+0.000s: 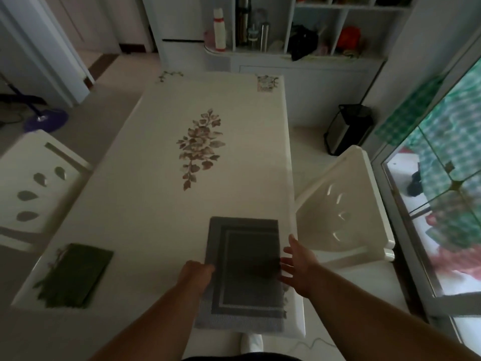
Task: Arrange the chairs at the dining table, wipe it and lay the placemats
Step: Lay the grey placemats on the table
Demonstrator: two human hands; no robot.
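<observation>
**Placemat at near edge of tabletop, alignment in progress**

Grey placemat (243, 272) lies flat at the near right corner of the tabletop (145, 204), its near end overhanging the edge toward me; its long axis runs away from me, along the tabletop's length. My left hand (196, 276) touches the placemat's left edge, fingers curled on it, whether pinching I cannot tell; my right hand (299, 267) sits just beside its right edge, fingers spread open, gripping nothing. The placemat lies between both hands; judged next move: push it forward, square to the edge. Green cloth (74, 276) lies left of the placemat; white chair (346, 204) stands right of it.
</observation>
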